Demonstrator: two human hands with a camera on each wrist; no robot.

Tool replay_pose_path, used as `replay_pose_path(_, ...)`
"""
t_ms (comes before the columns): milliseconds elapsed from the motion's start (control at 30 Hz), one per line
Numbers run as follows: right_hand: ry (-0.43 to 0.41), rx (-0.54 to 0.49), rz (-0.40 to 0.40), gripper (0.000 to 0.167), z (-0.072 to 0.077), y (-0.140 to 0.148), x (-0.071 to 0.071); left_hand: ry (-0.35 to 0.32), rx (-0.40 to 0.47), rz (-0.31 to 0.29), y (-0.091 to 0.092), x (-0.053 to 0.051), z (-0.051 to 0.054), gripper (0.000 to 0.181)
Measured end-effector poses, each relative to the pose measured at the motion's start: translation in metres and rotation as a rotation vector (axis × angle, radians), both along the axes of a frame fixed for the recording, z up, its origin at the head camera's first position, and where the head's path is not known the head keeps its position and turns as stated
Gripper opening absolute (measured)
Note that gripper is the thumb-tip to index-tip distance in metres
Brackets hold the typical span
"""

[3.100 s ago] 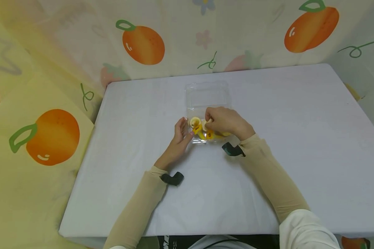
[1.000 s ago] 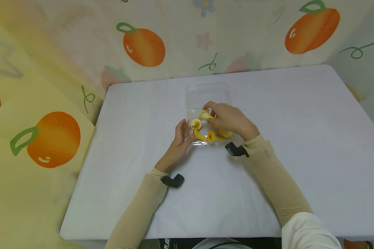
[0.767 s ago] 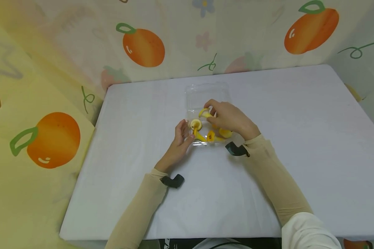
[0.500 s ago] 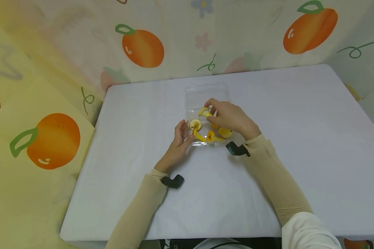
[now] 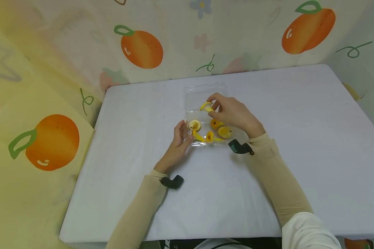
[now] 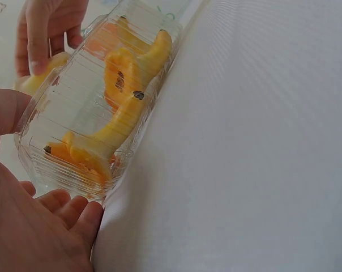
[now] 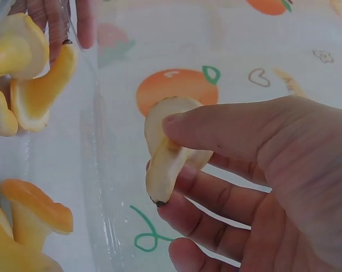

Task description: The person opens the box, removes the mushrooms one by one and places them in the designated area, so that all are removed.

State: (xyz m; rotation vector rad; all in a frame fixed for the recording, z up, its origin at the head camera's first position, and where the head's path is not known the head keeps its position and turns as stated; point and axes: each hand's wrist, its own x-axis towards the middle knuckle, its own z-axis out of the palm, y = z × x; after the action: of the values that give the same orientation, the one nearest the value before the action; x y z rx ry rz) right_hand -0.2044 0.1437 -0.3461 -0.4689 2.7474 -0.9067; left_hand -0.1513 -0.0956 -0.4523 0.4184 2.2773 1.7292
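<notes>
A clear plastic clamshell box (image 5: pixel 202 144) lies with its lid (image 5: pixel 194 92) folded back. My left hand (image 5: pixel 178 140) holds its near left corner; in the left wrist view the thumb meets the rim and the other fingers lie along the wall. Above the hinge side, my right hand (image 5: pixel 235 112) pinches a yellow mushroom (image 7: pixel 165 173) between thumb and fingers, its dark-tipped stem pointing down in the right wrist view. Several more yellow mushrooms rest in the box, among them a round-capped one (image 5: pixel 194 124) at left and a pale one (image 5: pixel 225 132) at right.
A white cloth covers the table (image 5: pixel 283 173), whose near edge runs in front of the person. Behind and to the left hangs a fruit-printed curtain (image 5: pixel 174 41). A dark wrist camera sits on each sleeve.
My right hand was down among the mushrooms; it has risen out of the box with one and moved toward the lid, uncovering mushrooms at right. The left hand stays at the corner.
</notes>
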Motion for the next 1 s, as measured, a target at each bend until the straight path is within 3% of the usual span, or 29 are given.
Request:
replay_pose_path(267, 0.079, -0.055, 0.009, 0.046, 0.002, 0.010, -0.001, -0.003, 0.002, -0.006, 0.001, 0.001, 0.001, 0.072)
replay_pose_path(633, 0.123, -0.139, 0.060, 0.045, 0.007, 0.015, 0.001, -0.005, 0.004, -0.005, 0.000, 0.003, -0.003, 0.072)
replay_pose_path(1000, 0.100, -0.086, 0.067, 0.045, 0.015, 0.028, -0.003, -0.001, 0.008, -0.014, -0.002, -0.002, -0.003, 0.071)
